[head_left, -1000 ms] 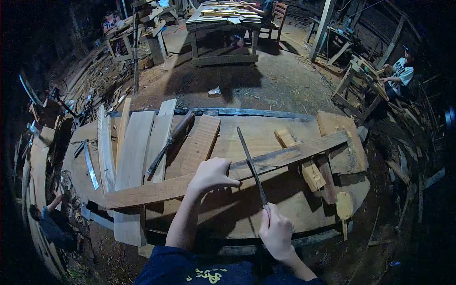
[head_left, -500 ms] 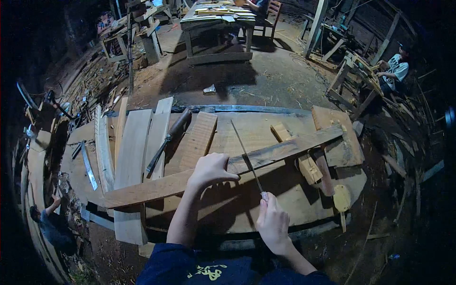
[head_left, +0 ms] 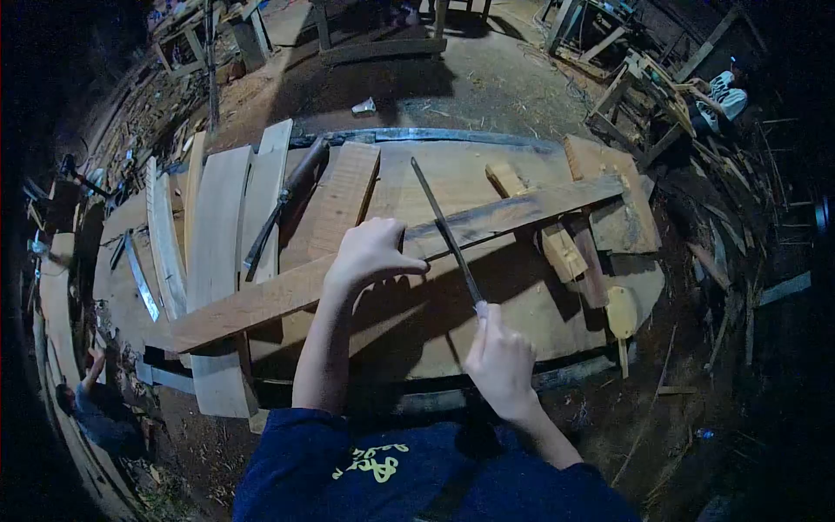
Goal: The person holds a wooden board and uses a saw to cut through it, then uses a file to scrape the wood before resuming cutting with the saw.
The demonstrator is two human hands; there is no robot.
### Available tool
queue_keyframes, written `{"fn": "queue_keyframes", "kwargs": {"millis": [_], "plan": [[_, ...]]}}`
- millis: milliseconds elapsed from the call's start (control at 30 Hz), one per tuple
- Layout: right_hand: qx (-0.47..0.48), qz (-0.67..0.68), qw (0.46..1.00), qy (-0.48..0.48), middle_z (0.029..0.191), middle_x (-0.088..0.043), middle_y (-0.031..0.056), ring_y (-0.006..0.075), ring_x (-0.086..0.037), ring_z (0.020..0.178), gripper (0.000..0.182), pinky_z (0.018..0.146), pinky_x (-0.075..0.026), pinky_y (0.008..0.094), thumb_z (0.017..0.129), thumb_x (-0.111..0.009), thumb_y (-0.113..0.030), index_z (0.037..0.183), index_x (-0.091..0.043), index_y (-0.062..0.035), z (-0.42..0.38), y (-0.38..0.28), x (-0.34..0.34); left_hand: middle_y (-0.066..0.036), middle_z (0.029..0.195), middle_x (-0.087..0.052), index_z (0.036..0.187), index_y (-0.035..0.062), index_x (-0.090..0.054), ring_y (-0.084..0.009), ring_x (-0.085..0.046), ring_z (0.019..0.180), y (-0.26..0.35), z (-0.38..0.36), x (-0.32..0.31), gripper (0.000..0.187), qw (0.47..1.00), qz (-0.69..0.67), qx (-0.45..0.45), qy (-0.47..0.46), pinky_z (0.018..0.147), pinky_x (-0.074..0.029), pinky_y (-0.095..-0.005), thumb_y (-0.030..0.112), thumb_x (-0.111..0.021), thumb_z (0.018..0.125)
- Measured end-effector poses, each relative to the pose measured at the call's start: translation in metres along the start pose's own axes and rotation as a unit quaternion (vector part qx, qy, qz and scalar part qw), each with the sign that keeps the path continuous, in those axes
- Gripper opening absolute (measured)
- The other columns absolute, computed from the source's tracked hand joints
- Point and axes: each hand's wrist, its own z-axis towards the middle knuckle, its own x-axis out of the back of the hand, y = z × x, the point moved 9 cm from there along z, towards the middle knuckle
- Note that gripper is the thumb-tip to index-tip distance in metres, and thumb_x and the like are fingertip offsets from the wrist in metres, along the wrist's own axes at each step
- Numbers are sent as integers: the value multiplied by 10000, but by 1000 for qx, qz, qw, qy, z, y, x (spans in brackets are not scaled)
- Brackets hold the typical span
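A long wooden plank (head_left: pixel 261 298) lies slantwise over the bench, resting on other boards and blocks. My left hand (head_left: pixel 370 254) is wrapped over the plank near its middle, thumb pointing right. My right hand (head_left: pixel 502 357) is closed round the handle of a long, narrow, dark file (head_left: pixel 439 213). The file crosses the plank just right of my left thumb, its tip pointing away from me. Its working face cannot be made out. Under the plank's right part sit a wooden block (head_left: pixel 564 252) and a thicker board (head_left: pixel 633 217).
On the bench (head_left: pixel 426 335) lie a wide board (head_left: pixel 217 217), a short board (head_left: pixel 346 191), a dark clamp-like tool (head_left: pixel 291 196), a metal strip (head_left: pixel 141 274) and a yellow wooden mallet-like piece (head_left: pixel 622 311). One person (head_left: pixel 722 97) sits far right, another (head_left: pixel 100 418) at left.
My view has tilted down, so the bench sits higher in the picture. The file now shows more of its flat side; both hands keep their hold.
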Motion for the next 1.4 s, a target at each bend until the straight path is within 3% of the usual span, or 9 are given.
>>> {"fn": "queue_keyframes", "kwargs": {"millis": [200, 400, 633, 833, 967, 1100, 1200, 1267, 1400], "plan": [[24, 12, 997, 70, 537, -575, 188, 371, -605, 499, 132, 451, -464, 498, 927, -443, -168, 924, -486, -44, 20, -5, -12, -181, 770, -628, 750, 9, -612, -318, -628, 768, 1, -1, -1, 512, 1000, 23, 13, -7, 690, -495, -407, 481, -715, 581], [-26, -46, 997, -54, 570, -578, 200, 387, -598, 534, 89, 481, -447, 505, 908, -463, -154, 930, -494, -73, -18, 15, -11, -179, 764, -631, 746, 8, -611, -322, -628, 758, -1, -1, 1, 515, 999, 12, -13, 30, 687, -495, -406, 484, -718, 581], [9, -54, 997, 52, 518, -572, 159, 351, -610, 491, 95, 457, -473, 486, 884, -478, -149, 894, -466, -56, 19, -5, -9, -187, 782, -624, 749, 20, -609, -319, -627, 786, 0, 0, 0, 520, 999, 26, -17, 17, 688, -501, -402, 501, -725, 589], [-9, -67, 998, -17, 531, -578, 156, 337, -604, 479, 105, 453, -464, 493, 904, -478, -164, 882, -487, -62, -10, 3, -2, -159, 767, -616, 814, 30, -600, -330, -607, 774, 0, -3, -2, 571, 1000, 18, 3, -16, 673, -476, -405, 545, -743, 613], [9, 25, 1000, 13, 622, -607, 176, 372, -613, 572, 152, 517, -466, 502, 924, -465, -186, 869, -501, -49, 18, -3, 2, -163, 740, -632, 715, 20, -588, -308, -633, 752, 4, -3, 2, 530, 998, -19, 25, -47, 668, -501, -397, 519, -718, 594], [-4, 101, 995, -1, 750, -629, 206, 399, -616, 698, 154, 599, -471, 492, 919, -471, -166, 874, -501, -21, 21, 5, -14, -159, 821, -636, 892, 18, -623, -286, -628, 829, -1, -3, -4, 605, 998, 28, 23, -51, 697, -494, -375, 552, -727, 628], [-22, 156, 987, 22, 757, -618, 228, 414, -607, 724, 128, 604, -444, 498, 907, -477, -134, 885, -519, -15, 23, 13, -23, -156, 870, -627, 928, 20, -624, -299, -614, 864, 1, -7, -4, 614, 999, 39, 6, -29, 730, -485, -374, 554, -720, 641], [-19, 202, 978, 42, 769, -620, 224, 417, -605, 742, 114, 615, -449, 483, 903, -475, -117, 892, -520, -14, 18, 14, -19, -167, 922, -611, 948, 16, -621, -326, -593, 909, 42, -37, 38, 520, 968, 103, -139, 183, 779, -470, -373, 461, -713, 695], [-9, 245, 964, 107, 780, -629, 205, 414, -611, 738, 155, 611, -459, 496, 920, -444, -139, 953, -535, -19, 11, 16, -14, -146, 887, -624, 883, 11, -596, -299, -590, 931, 155, -149, 152, 217, 860, -332, -269, 279, 827, -461, -406, 205, -634, 792]]}}
